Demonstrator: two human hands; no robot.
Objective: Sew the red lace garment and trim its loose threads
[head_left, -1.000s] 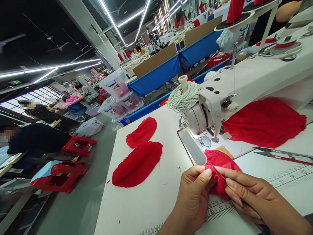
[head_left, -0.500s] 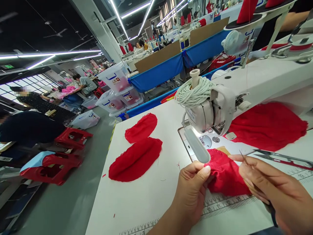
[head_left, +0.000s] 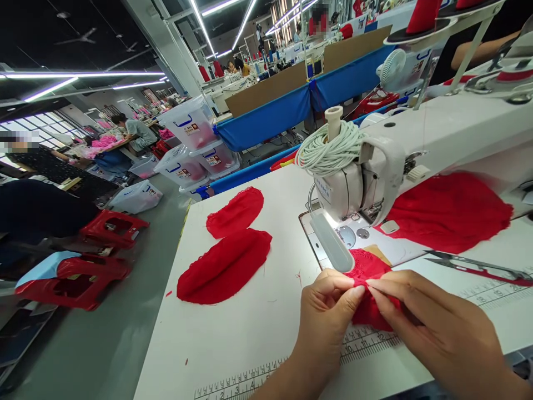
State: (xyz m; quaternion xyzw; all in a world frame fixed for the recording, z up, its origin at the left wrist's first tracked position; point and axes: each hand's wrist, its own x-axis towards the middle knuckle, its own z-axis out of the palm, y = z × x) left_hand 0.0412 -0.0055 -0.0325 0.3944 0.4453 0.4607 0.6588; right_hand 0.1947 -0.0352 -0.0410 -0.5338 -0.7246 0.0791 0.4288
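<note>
My left hand (head_left: pixel 327 316) pinches the edge of a small piece of red fabric (head_left: pixel 372 314) between thumb and fingertips. Right beside it, my right hand (head_left: pixel 433 316) grips the same edge, and the two thumbs almost meet. A lacy, textured part of the cloth shows above the fingers; the hands cover much of the rest. Just beyond stands a white sewing machine (head_left: pixel 353 183), its lamp lit and a pale grey lever-like pad (head_left: pixel 332 244) hanging close to my left fingers. To the right of my right hand lie dark scissors with red on them (head_left: pixel 474 265).
Two red fabric pieces (head_left: pixel 225 269) lie on the white table (head_left: pixel 233 339) at left. A larger red piece (head_left: pixel 453 214) rests behind the needle area. A printed ruler (head_left: pixel 245 383) runs along the front. Plastic bins (head_left: pixel 187 125), red stools (head_left: pixel 83 278) and co-workers are beyond.
My right hand has moved left, from holding a thin strand near the cloth's right side to pinching the cloth beside my left thumb. The view has shifted slightly.
</note>
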